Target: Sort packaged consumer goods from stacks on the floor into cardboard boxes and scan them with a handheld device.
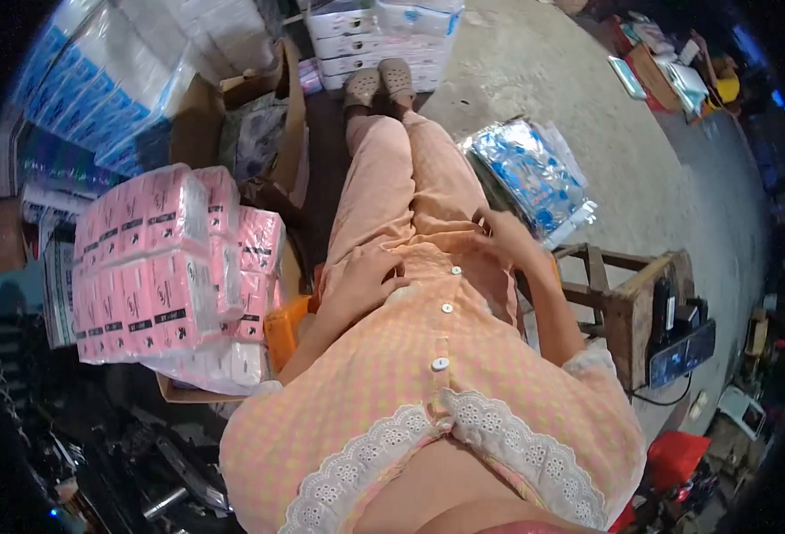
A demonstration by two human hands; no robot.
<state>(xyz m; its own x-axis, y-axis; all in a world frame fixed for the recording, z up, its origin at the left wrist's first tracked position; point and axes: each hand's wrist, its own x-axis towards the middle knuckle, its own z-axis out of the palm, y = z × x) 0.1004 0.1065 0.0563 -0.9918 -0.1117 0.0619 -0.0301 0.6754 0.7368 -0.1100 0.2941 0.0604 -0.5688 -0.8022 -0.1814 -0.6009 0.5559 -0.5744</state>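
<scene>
My left hand (369,280) rests on the lap of the orange-pink checked clothing, fingers slightly apart and holding nothing visible. On the other thigh lies my right hand (502,237), its fingers curled and spread against the trouser fabric (379,180); no object shows in it. Past the right hand, a stack of blue-and-silver plastic packaging (533,173) lies beside the leg. Pink tissue packs in clear plastic (145,267) are piled to the left, near my left forearm. An orange plastic seat edge (286,330) shows beside that forearm.
An open cardboard box (292,127) stands left of the legs, with blue-and-white wrapped packs (92,100) behind it. White packs (379,47) stand beyond the clogs (396,77). At right, a wooden stool frame (623,300) has a phone (683,354) by it. Motorcycle-like metal parts (172,467) occupy the lower left.
</scene>
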